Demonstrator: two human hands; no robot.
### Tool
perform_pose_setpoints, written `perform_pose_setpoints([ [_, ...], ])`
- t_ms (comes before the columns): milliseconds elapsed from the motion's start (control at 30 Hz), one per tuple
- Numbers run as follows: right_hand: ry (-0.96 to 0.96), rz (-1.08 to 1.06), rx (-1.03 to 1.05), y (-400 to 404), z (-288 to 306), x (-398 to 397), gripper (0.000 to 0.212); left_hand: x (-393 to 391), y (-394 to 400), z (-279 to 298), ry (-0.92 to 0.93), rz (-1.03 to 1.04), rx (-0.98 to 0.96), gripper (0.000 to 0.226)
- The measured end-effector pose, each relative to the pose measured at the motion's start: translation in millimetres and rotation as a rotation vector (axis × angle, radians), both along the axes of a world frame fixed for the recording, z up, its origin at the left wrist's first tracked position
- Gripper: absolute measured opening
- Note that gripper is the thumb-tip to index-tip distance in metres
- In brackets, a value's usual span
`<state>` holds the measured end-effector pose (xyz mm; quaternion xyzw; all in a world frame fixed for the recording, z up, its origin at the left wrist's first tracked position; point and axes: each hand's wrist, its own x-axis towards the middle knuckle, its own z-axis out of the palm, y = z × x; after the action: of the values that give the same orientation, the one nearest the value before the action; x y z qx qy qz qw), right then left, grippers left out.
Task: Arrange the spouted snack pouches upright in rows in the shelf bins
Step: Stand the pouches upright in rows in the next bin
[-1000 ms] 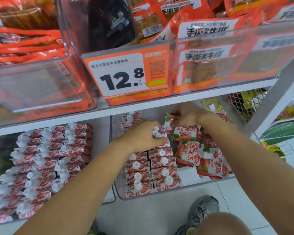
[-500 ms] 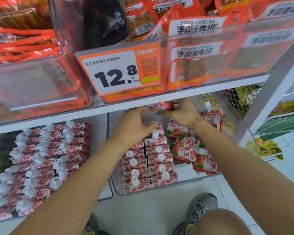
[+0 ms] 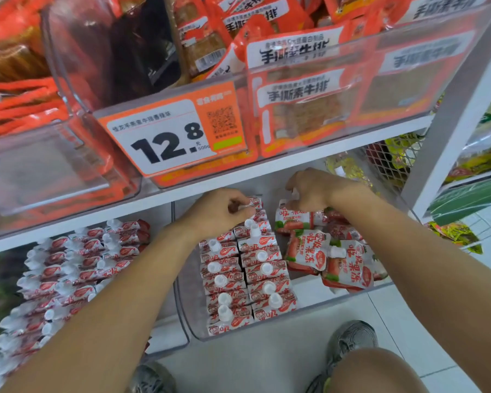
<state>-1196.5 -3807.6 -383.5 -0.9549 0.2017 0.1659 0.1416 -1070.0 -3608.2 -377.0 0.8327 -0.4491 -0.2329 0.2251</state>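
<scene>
A person reaches both bare arms under a white shelf [image 3: 182, 191] into a clear bin [image 3: 309, 310] of spouted pouches. The left hand [image 3: 216, 212] sits at the back of the bin, its fingers curled around the top pouch [image 3: 253, 204] at the far end of the rows, pinching it near its white cap. The right hand [image 3: 312, 190] hovers further right at the back of the bin, fingers bent in a loose claw just above a pouch lying flat [image 3: 295, 218]; whether it actually holds anything cannot be told.

Inside the bin, two rows [image 3: 244, 279] of pouches stand upright with their white caps up, running from the front wall back to the left hand. To the right of those rows, loose pouches [image 3: 338, 259] lie flat and overlapping, printed faces up, against the bin's right side.

Left of the bin, a second bin [image 3: 167, 333] holds many more red-and-white pouches [image 3: 68, 268] packed in leaning rows.

Above the bin, on the shelf, a clear upper bin [image 3: 352, 123] holds orange snack packets and carries an orange price tag [image 3: 170, 137] reading 12.8. Below the bin, a grey shoe [image 3: 352, 341] and a bare knee [image 3: 380, 373] show over the pale floor.
</scene>
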Motion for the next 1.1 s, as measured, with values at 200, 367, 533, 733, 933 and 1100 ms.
perform_pose_setpoints([
  [200, -0.110, -0.024, 0.143, 3.7, 16.1, -10.4, 0.053, -2.7, 0.8, 0.4, -0.025, 0.005, -0.007, 0.030],
  [367, -0.337, -0.119, 0.092, 5.3, 30.6, -15.1, 0.026, -8.9, 3.0, 5.6, -0.060, -0.020, 0.016, 0.034],
  [533, -0.524, -0.186, 0.416, 32.5, 8.8, 17.5, 0.030, -17.0, 14.2, 20.7, -0.146, -0.162, 0.179, 0.041],
  [733, -0.548, -0.292, 0.568, 50.4, -2.5, 28.3, 0.035, -32.0, 78.7, 36.9, -0.479, 0.027, -0.157, 0.044],
  [933, -0.283, -0.183, 0.427, 49.5, 0.0, 39.6, 0.025, -55.1, 127.1, 6.9, -0.040, 0.400, -0.414, 0.060],
  [1100, -0.035, -0.070, 0.203, 52.4, 10.0, 58.1, 0.033, -54.3, 136.8, 0.4, 0.147, 0.362, -0.482, 0.066],
])
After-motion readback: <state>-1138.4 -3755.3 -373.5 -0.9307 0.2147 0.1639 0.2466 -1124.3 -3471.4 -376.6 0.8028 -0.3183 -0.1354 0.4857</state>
